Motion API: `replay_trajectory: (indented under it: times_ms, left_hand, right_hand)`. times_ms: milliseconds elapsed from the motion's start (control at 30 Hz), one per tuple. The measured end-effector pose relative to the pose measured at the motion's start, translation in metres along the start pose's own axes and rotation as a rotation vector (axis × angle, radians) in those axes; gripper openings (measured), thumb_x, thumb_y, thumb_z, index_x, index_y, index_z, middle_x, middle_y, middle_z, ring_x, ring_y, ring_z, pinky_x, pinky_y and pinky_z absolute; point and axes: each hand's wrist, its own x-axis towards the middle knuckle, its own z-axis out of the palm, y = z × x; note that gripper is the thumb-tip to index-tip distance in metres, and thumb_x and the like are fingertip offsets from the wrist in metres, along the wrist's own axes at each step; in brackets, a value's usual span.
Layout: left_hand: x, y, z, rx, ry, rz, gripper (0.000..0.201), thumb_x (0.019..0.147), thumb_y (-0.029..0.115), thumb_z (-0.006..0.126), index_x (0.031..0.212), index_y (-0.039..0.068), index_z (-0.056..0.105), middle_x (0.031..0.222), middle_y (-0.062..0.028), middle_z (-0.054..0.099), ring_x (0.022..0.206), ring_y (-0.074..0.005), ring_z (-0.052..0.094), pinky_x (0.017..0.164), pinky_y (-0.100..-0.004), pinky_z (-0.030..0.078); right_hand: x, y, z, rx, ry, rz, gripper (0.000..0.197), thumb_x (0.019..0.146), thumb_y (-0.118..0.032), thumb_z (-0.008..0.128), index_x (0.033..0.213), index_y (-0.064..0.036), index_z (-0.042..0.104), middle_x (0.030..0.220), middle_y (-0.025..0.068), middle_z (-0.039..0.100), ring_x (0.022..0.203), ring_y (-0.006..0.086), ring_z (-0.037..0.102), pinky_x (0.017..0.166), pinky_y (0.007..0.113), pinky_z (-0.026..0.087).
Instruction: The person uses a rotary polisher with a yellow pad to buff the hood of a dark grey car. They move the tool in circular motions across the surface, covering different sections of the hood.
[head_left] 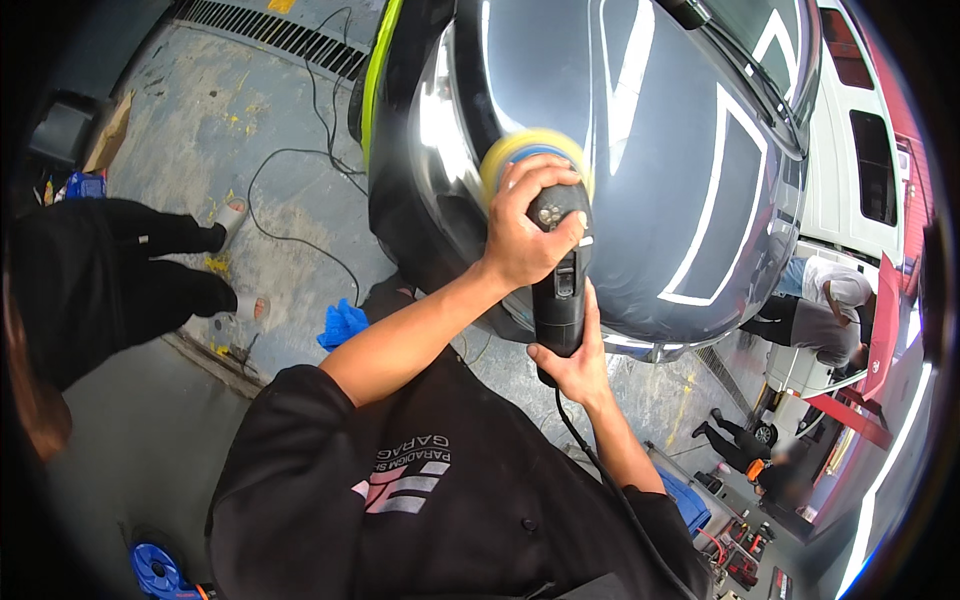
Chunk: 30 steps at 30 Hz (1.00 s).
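A black electric polisher (pixel 560 318) rests against the glossy dark grey car hood (pixel 655 215), near the hood's left front part. Its round yellow pad (pixel 494 165) looks smeared by motion, with a blue backing ring beneath the machine's head. My left hand (pixel 528 235) wraps over the polisher's head, fingers curled around its top. Lower down, my right hand (pixel 580 365) grips the rear of the body, below the switch. From that end a black cord runs down past my right forearm. Bright strip reflections lie across the paint.
At left stands a person in black trousers (pixel 165 290) and sandals. A loose cable (pixel 262 232) trails over the worn floor beside a drain grate (pixel 270 32). A blue cloth (pixel 343 325) shows by my left elbow. Rightward are a white van (pixel 850 100), other people, and tools (pixel 742 565).
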Motion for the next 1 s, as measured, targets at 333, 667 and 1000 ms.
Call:
replay_trajectory:
  times_ms: [333, 667, 1000]
  left_hand:
    - [-0.036, -0.005, -0.015, -0.284, 0.025, -0.073, 0.058, 0.085, 0.030, 0.068, 0.132, -0.003, 0.059, 0.141, -0.0222, 0.057, 0.134, -0.0342, 0.054, 0.117, -0.0449, 0.039]
    - [-0.032, -0.038, -0.059, -0.236, -0.035, -0.015, 0.072, 0.094, 0.052, 0.059, 0.138, -0.004, 0.052, 0.150, -0.0256, 0.050, 0.151, -0.0417, 0.039, 0.125, -0.0537, 0.027]
    - [-0.002, -0.039, -0.072, -0.287, 0.031, -0.010, 0.068, 0.091, 0.049, 0.063, 0.133, -0.004, 0.057, 0.145, -0.0259, 0.055, 0.144, -0.0426, 0.048, 0.122, -0.0529, 0.034]
  right_hand:
    - [-0.028, 0.002, 0.018, -0.289, 0.113, -0.011, 0.115, 0.075, -0.015, 0.089, 0.166, -0.0020, 0.021, 0.143, 0.0302, 0.057, 0.126, 0.0450, 0.063, 0.104, 0.048, 0.052]
    - [-0.010, -0.012, 0.035, -0.442, 0.076, -0.049, 0.115, 0.073, -0.015, 0.091, 0.165, -0.0025, 0.024, 0.137, 0.0300, 0.058, 0.122, 0.0487, 0.063, 0.101, 0.052, 0.053]
    - [0.013, -0.040, 0.039, -0.485, 0.084, -0.123, 0.116, 0.073, -0.013, 0.091, 0.167, -0.0081, 0.022, 0.129, 0.0253, 0.060, 0.108, 0.0454, 0.065, 0.088, 0.052, 0.056]
